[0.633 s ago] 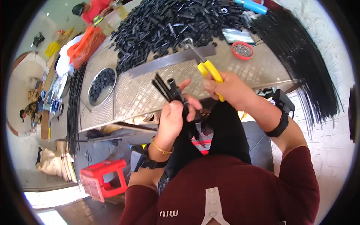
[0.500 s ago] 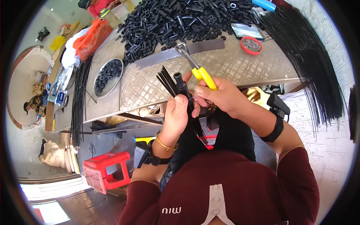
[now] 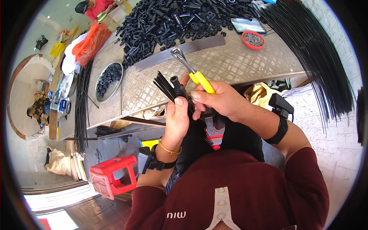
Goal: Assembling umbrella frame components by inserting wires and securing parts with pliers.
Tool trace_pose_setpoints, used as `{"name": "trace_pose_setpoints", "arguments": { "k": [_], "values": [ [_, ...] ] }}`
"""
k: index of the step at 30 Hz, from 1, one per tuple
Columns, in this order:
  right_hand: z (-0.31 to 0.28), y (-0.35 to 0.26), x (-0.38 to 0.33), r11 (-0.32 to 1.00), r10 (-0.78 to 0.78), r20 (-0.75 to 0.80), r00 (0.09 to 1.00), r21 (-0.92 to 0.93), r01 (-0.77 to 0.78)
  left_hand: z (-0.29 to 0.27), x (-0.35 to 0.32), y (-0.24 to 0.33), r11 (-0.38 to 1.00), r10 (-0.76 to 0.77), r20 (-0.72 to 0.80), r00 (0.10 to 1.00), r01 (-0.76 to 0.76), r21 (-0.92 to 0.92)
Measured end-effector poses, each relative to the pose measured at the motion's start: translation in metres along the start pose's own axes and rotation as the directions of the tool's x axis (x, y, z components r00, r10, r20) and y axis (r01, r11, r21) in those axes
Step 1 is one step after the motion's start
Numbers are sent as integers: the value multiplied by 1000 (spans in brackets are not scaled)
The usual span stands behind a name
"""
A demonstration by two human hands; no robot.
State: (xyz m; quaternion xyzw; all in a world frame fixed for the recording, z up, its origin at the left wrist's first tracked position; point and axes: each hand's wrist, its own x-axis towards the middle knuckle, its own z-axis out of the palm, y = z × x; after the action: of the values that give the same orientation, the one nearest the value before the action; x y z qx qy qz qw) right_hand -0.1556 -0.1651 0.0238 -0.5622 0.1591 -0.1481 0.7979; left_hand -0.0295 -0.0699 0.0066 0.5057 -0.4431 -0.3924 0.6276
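My left hand (image 3: pixel 178 115) is closed round a bundle of thin black rods (image 3: pixel 164 85), whose upper ends fan out past my thumb. A black tubular plastic part (image 3: pixel 177 85) stands up between my two hands, beside the rods. My right hand (image 3: pixel 218 99) grips yellow-handled pliers (image 3: pixel 201 80) with a metal head pointing up and away over the table edge. Some fingers of the right hand reach toward the black part; whether they touch it is hard to make out. The lower ends of the rods hang above my lap.
A big heap of black plastic parts (image 3: pixel 172 23) covers the far table, behind a flat metal strip (image 3: pixel 184 50). An oval tray (image 3: pixel 122 78) of black rings stands left. A red bowl (image 3: pixel 262 46) of small metal pieces and long black rods (image 3: pixel 318 57) lie right. A red stool (image 3: pixel 111 168) is lower left.
The view has shifted slightly. Both hands keep their grips, and the pliers, rods and black part stay in nearly the same arrangement.
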Motion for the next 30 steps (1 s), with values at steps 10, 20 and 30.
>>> {"name": "trace_pose_setpoints", "arguments": {
  "k": [10, 20, 30],
  "values": [
    [8, 1, -4, 989, -143, -59, 988, 36, 145, 6, 0, 7, 991, 83, -34, 996, -79, 108],
    [7, 1, -1, 996, -80, 7, 997, 43, 80, -1, -3, 2, 996, 66, -6, 998, -65, 61],
    [15, 2, -1, 915, -341, 11, 940, -224, 334, 0, -10, -7, 992, 125, -104, 987, -124, 18]
  ]
}}
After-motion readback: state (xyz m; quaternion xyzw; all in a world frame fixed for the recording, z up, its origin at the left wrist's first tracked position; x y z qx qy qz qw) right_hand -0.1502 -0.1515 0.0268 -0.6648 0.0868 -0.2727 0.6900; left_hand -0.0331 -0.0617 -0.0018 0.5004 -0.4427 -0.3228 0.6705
